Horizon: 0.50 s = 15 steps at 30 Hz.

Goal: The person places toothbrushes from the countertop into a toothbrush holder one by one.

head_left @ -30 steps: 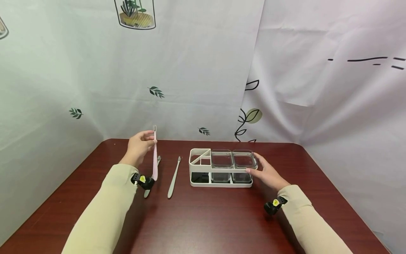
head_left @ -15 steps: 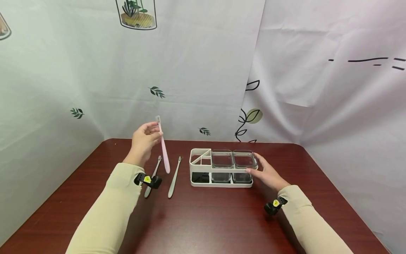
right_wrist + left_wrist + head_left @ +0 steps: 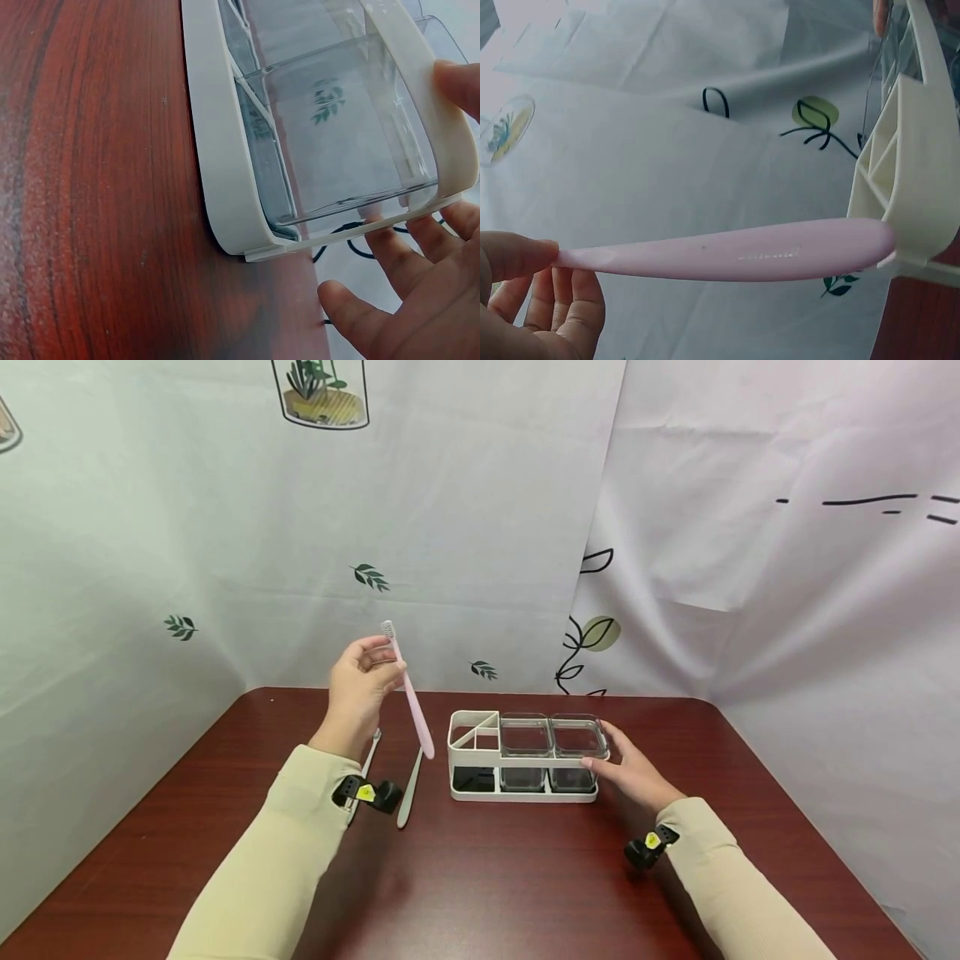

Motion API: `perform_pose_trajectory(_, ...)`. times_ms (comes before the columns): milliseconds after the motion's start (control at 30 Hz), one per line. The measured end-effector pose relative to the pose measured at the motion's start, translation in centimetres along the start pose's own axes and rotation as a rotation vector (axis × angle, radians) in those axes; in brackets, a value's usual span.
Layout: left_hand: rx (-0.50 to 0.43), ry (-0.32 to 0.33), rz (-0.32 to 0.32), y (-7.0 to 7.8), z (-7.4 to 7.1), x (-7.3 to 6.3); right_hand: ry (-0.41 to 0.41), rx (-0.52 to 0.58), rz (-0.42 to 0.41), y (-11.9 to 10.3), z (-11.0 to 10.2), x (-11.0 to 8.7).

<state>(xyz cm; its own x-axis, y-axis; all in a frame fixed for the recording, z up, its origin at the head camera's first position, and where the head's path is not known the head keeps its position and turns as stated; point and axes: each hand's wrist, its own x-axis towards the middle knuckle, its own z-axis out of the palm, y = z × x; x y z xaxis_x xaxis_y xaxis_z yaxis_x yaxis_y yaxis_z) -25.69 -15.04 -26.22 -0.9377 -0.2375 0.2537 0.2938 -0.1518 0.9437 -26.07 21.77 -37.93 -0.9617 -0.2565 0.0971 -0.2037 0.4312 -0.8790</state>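
My left hand [image 3: 358,693] pinches a pink toothbrush [image 3: 415,706] near its head, between thumb and fingers. Bristles up, the brush tilts so its handle end [image 3: 840,247] hangs down to the right, in the air just left of the white toothbrush holder [image 3: 474,758]. That holder has small divided slots at its left end and two clear cups [image 3: 525,737] on its right. At the right end, my right hand [image 3: 637,777] grips the holder's upper frame, thumb on the front rim [image 3: 450,142] and fingers round the end.
Two grey-green toothbrushes lie left of the holder: one [image 3: 408,793] beneath the pink brush's handle, the other [image 3: 371,752] partly hidden by the left wrist. The red-brown table [image 3: 495,877] ends at a pale patterned cloth [image 3: 480,527].
My left hand has moved up and to the right with the pink toothbrush, whose handle end has swung right toward the holder. The right hand and the holder have stayed still.
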Motion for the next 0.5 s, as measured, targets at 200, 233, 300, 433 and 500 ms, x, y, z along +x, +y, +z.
perform_pose_trajectory(200, -0.052, 0.007, 0.057, -0.3, 1.3, -0.5, 0.003, 0.016, -0.017, -0.1, 0.1, -0.1)
perform_pose_trajectory(233, -0.061, 0.009, 0.066, -0.3, 1.5, -0.6, 0.002, 0.016, -0.016, -0.1, 0.1, -0.1)
perform_pose_trajectory(300, -0.076, 0.013, 0.079, -0.3, 1.9, -0.8, 0.001, 0.014, -0.012, -0.2, 0.1, -0.1)
perform_pose_trajectory(433, -0.098, 0.027, 0.110, -0.4, 2.7, -1.0, -0.003, 0.013, -0.007, -0.2, 0.1, -0.1)
perform_pose_trajectory(500, -0.101, 0.031, 0.123, -0.4, 3.1, -1.1, -0.005, 0.016, -0.009, -0.1, 0.0, 0.0)
